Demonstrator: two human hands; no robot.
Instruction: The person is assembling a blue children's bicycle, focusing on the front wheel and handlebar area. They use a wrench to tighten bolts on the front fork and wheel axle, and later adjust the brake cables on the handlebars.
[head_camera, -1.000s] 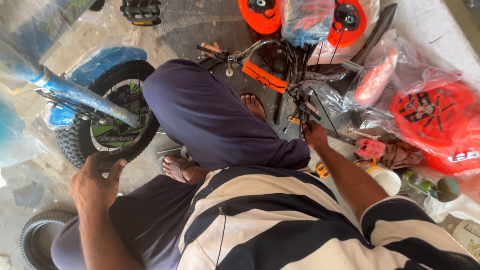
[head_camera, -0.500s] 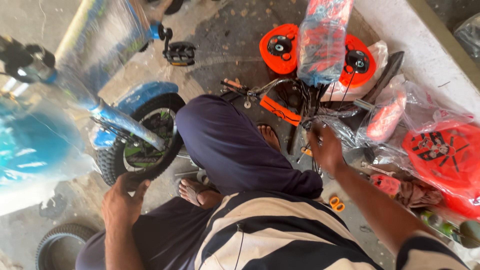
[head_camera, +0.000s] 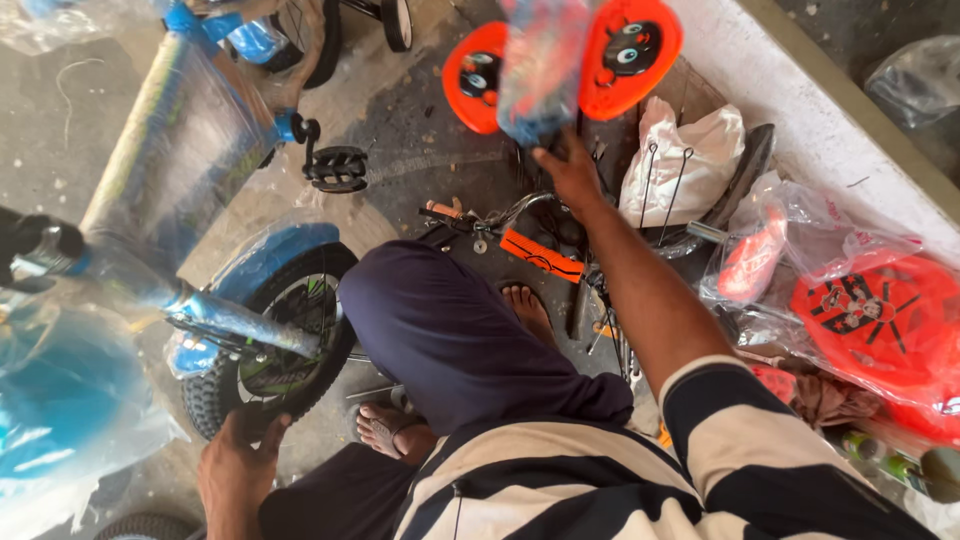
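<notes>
Hands grip tyre over littered concrete floor.

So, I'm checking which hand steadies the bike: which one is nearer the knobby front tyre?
Left. The left hand grips the tyre at its lower edge; the right hand reaches far off toward the plastic-wrapped part.

My shirt carries broad navy and cream stripes; my trousers are dark navy. The small bicycle's frame and mudguard are blue under clear wrap, its tyre black with green lettering. Orange wheel discs bear black cartoon faces; the bag is white.
</notes>
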